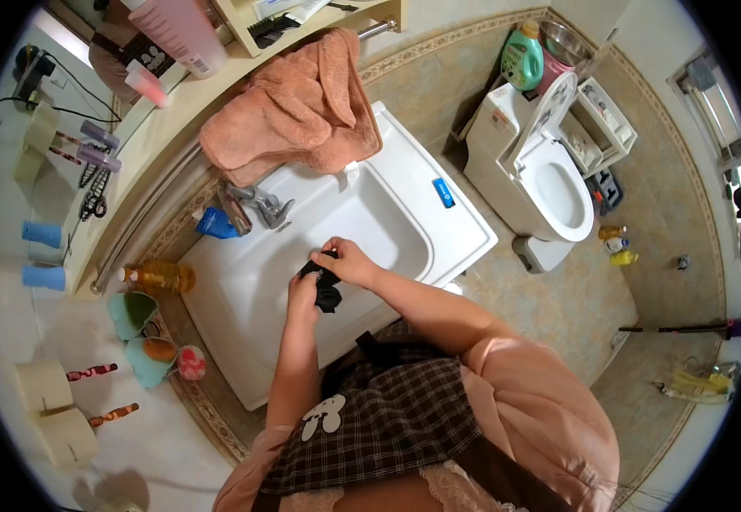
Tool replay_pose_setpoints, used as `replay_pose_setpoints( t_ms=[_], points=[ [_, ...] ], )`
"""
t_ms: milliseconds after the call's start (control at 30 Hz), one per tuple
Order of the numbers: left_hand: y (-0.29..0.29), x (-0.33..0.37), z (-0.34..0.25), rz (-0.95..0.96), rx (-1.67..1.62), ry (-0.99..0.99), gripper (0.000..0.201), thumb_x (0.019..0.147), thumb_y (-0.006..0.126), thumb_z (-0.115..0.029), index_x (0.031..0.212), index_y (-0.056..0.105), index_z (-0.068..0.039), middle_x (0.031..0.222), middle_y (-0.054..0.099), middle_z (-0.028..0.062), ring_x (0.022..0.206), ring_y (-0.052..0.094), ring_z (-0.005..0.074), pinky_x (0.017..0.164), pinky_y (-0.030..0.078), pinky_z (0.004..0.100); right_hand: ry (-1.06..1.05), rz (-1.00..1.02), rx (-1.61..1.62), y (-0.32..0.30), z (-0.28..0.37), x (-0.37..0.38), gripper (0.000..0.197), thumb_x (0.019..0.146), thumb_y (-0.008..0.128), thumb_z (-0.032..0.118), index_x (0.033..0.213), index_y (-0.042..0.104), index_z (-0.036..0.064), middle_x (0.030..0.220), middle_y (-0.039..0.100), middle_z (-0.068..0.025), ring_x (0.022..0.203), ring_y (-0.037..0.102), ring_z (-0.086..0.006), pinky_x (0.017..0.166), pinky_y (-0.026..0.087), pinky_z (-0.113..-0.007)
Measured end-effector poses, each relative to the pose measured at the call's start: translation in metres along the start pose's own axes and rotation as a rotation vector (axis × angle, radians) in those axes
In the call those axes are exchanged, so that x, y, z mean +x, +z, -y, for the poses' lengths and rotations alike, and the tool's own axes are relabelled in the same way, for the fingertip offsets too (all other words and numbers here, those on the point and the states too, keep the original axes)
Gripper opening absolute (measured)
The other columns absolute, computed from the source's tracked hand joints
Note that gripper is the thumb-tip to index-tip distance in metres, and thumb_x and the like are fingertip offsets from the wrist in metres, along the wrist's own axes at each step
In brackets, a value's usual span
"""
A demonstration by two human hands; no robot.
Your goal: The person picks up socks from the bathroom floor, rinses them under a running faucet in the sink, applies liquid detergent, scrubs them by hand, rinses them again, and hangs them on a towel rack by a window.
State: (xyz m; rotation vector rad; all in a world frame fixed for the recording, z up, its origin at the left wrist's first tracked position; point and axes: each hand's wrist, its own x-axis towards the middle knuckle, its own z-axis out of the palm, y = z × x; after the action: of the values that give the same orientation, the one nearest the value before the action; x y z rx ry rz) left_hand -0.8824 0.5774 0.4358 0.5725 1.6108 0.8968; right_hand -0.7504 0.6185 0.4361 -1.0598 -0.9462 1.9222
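Way out to the left of the left hand there's a light blue cup, and a bit closer in, still well left of that hand, a teal wall holder with an orange piece in it. Next one over is a bottle of amber liquid, left of the left hand and slightly farther from the body. Then a blue packet, beyond the left hand and off to its left, sitting right beside the chrome faucet, which is pretty much straight past the hands. Farther out past the faucet hangs a fluffy peach towel.

Now the left hand: it's closed around the left side of a bunched-up black cloth, though some of its fingers are hidden. The cloth is between both hands, over the white sink. The right hand has the cloth's upper end pinched, thumb and fingers together.

Right of the right hand and farther out, a blue label is on the sink's rim. Past that, well off to the right, there's a green detergent bottle and a white toilet with its lid up. Rightmost, far from the right hand, a little yellow bottle is on the floor.
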Motion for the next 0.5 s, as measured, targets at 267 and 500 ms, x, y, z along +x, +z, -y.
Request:
replay_pose_setpoints(
  t_ms=[267, 500],
  points=[
    [0.017, -0.043, -0.027, 0.355, -0.624, -0.065, 0.031, 0.085, 0.056, -0.031, 0.102, 0.056, -0.005, 0.089, 0.062, 0.0043, 0.075, 0.06, 0.0174, 0.066, 0.048, 0.0314, -0.092, 0.018, -0.256, -0.033, 0.009, 0.012, 0.039, 0.079, 0.065, 0.04, 0.073, 0.055, 0.0019, 0.064, 0.056, -0.004, 0.06, 0.049, -0.0086, 0.055, 0.042, -0.024],
    [-0.004, -0.011, -0.034, 0.383, -0.276, -0.033, 0.027, 0.086, 0.057, -0.032, 0.095, 0.056, -0.008, 0.077, 0.06, 0.0032, 0.057, 0.054, 0.0146, 0.052, 0.044, 0.0285, -0.004, 0.137, -0.055, -0.04, 0.034, -0.004, 0.028, 0.083, 0.061, 0.027, 0.077, 0.061, 0.0007, 0.063, 0.055, -0.0022, 0.059, 0.049, -0.0083, 0.054, 0.041, -0.024]
  ],
)
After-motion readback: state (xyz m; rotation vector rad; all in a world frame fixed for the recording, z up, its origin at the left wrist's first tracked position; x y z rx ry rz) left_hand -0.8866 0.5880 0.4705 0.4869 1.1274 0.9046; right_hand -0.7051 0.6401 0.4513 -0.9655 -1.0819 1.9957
